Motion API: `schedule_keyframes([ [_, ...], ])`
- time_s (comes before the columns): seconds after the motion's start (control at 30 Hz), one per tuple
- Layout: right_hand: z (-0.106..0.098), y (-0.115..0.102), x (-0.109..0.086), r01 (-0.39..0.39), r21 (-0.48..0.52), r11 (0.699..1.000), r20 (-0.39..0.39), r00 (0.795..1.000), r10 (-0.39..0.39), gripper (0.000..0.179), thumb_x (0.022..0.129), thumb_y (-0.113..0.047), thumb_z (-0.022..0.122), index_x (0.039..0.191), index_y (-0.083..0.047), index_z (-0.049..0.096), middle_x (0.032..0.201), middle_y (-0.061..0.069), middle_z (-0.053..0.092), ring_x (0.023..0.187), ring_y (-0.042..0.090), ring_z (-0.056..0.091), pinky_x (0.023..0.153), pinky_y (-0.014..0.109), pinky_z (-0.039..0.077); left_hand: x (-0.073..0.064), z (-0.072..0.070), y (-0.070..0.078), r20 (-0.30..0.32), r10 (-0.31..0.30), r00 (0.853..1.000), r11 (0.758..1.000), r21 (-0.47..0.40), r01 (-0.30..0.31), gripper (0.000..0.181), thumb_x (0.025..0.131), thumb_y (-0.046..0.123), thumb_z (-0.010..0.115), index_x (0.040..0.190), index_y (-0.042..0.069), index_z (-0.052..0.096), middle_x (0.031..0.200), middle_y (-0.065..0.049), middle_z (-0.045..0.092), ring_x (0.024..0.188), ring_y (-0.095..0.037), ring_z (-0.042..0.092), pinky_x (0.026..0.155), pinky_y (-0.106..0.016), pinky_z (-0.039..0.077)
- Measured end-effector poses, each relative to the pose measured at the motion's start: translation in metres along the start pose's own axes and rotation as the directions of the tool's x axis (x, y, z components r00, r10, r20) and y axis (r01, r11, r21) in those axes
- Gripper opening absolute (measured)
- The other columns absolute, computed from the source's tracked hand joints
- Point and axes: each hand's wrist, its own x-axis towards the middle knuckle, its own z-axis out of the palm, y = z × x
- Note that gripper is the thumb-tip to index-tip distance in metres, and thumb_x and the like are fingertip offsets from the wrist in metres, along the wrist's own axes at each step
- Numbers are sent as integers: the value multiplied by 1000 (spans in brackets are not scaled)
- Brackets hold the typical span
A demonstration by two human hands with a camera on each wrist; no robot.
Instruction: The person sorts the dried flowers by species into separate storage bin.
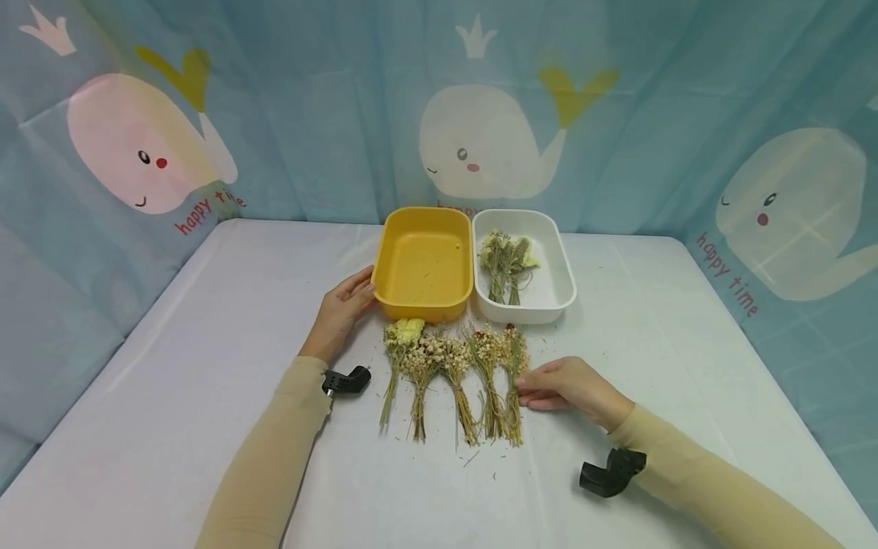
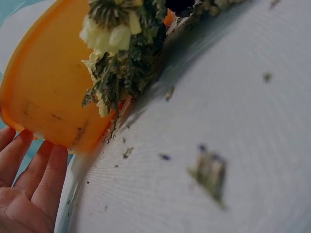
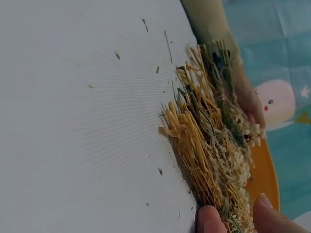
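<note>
Several tied bundles of dried flowers lie in a row on the table. My right hand [image 1: 572,389] is at the rightmost dried flower bundle [image 1: 514,393], pinching its stems. The right wrist view shows the thumb [image 3: 272,221] and a finger on either side of that bundle. My left hand [image 1: 339,316] touches the left side of a yellow tub [image 1: 428,309], its fingers [image 2: 48,179] nearly straight against the wall. At the left end of the row lies a bundle with pale yellow blooms [image 1: 405,335]. Between the end bundles are others with small cream flowers [image 1: 421,354].
A white tub [image 1: 555,293] stands against the yellow one and holds greenish dried flower bundles [image 1: 504,263]. Bits of stem and petal are scattered over the white tablecloth [image 1: 439,496]. Behind the table hangs a blue curtain [image 1: 329,137] printed with whales.
</note>
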Motion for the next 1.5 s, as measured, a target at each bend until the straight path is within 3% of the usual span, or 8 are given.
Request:
schedule_keyframes([
  [0.4,5,2,3,16,75,997,-4,1000,-16,31,93,-11,70,112,12,68,91,5,77,84,10,74,81,24,64,-3,1,0,17,3,1000,1000,5,-3,58,102,26,57,155,13,36,161,-8,37,143,-24,44,111,-27,48],
  [0.57,6,1,4,-18,178,984,-3,1000,19,29,94,-9,68,114,12,66,91,5,77,86,12,74,84,25,63,-2,0,1,15,10,1000,1000,-2,-10,60,102,27,58,155,11,35,160,-8,37,144,-26,42,109,-25,49],
  [0.73,9,-3,6,-62,191,980,-10,998,65,35,94,-12,68,121,10,62,96,2,75,88,11,73,88,26,63,-1,0,1,17,17,1000,1000,1,-17,61,102,28,58,155,11,34,161,-8,36,145,-25,41,108,-24,50],
  [1.03,14,-4,9,-73,216,974,-26,996,80,1,93,-1,67,92,-2,67,84,0,73,77,8,73,80,22,64,-2,-1,1,7,16,1000,1000,2,-16,61,101,28,58,155,11,35,161,-9,36,145,-26,41,107,-23,51],
  [1.1,15,-4,8,-66,231,971,-39,996,77,6,92,0,68,97,1,64,84,1,74,77,9,74,80,23,64,-2,-1,2,9,19,1000,1000,0,-19,62,101,29,58,156,11,34,161,-9,36,145,-26,41,107,-23,51],
  [1.3,12,-1,1,-29,241,970,-61,997,45,45,93,0,66,130,17,47,94,4,71,85,10,73,86,25,63,-1,-1,0,7,7,1000,1000,11,-7,61,101,30,58,155,12,35,160,-7,37,144,-25,43,108,-24,50],
  [1.5,5,1,-10,-2,246,969,-86,996,24,59,94,-3,66,140,19,37,102,6,69,91,10,73,90,25,62,-1,0,0,13,5,1000,1000,15,-5,60,102,29,58,155,12,35,160,-7,38,144,-25,43,107,-22,50],
])
